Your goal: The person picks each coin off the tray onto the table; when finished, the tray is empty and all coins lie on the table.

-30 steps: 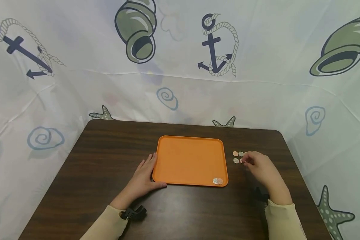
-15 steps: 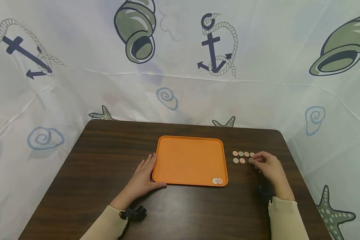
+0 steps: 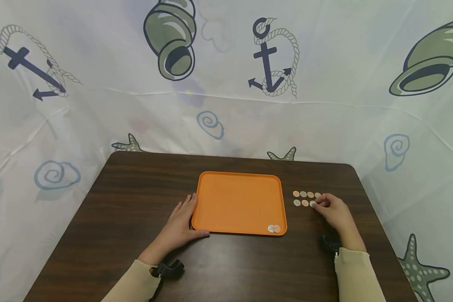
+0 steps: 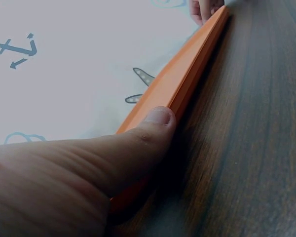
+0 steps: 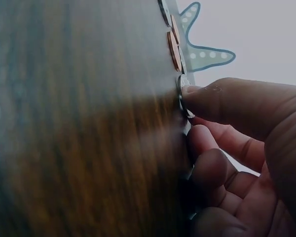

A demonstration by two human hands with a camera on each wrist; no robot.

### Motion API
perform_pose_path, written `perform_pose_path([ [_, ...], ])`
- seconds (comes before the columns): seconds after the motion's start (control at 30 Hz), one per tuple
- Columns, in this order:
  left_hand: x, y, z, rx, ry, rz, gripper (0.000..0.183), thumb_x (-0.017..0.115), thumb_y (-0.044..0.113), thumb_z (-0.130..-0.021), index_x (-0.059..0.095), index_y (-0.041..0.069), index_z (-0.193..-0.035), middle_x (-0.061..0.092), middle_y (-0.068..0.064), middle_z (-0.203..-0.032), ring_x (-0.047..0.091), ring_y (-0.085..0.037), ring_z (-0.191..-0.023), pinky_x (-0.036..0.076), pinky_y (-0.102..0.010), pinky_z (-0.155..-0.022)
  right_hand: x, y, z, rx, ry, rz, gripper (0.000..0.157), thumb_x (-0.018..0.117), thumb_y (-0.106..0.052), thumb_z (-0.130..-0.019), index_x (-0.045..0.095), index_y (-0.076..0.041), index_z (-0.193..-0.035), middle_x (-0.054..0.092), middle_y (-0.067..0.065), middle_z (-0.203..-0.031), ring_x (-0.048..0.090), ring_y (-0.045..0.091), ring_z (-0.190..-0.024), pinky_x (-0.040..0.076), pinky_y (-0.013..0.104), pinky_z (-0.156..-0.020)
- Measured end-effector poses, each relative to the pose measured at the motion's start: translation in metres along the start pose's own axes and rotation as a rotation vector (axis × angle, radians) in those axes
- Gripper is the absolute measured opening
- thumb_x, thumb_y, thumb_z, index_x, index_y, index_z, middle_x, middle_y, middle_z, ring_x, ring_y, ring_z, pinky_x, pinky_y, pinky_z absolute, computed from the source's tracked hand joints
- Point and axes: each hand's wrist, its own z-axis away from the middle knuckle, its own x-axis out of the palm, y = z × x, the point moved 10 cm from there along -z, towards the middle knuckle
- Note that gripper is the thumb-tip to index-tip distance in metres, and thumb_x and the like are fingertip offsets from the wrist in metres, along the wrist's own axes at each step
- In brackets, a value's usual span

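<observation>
My right hand point(image 3: 335, 213) is right of the tray, thumb and fingers curled at a silver coin point(image 5: 182, 91) low at the tabletop. That silver coin point(image 3: 312, 204) is at the right end of the nearer of two short rows, beside a copper coin point(image 3: 305, 203). The farther row alternates copper and silver, its last silver coin point(image 3: 317, 195) close by my fingertips. My left hand point(image 3: 179, 222) lies along the left side of the orange tray point(image 3: 238, 201), fingers extended. Its thumb point(image 4: 155, 121) rests at the tray's front rim.
Inside the tray's near right corner, a silver coin point(image 3: 270, 228) and a copper coin point(image 3: 277, 229) overlap. The dark wooden table point(image 3: 136, 201) backs onto a white curtain point(image 3: 234, 117) printed with anchors and shells. Each wrist bears a black band point(image 3: 170, 268).
My right hand moved right from the nearer row, then back left; a silver coin now stands at that row's right end, beside the copper one. My left hand and the tray stay put.
</observation>
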Motion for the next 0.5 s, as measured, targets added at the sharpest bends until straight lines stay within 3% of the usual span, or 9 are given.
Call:
perform_pose_path([
  [0.5,0.0003,0.0004,0.0005,-0.001,-0.004,0.008,0.137,0.091,0.064,-0.081,0.01,0.008,-0.176,0.015,-0.01,-0.184,0.01,-0.03,-0.173,0.006,-0.061,-0.138,0.0002,0.0029,-0.003,-0.015,0.016,-0.013,0.025,0.076,-0.03,-0.104,0.071,-0.007,-0.114,0.068,0.007,-0.091,0.057,0.021,-0.079,0.045,0.033,-0.07],
])
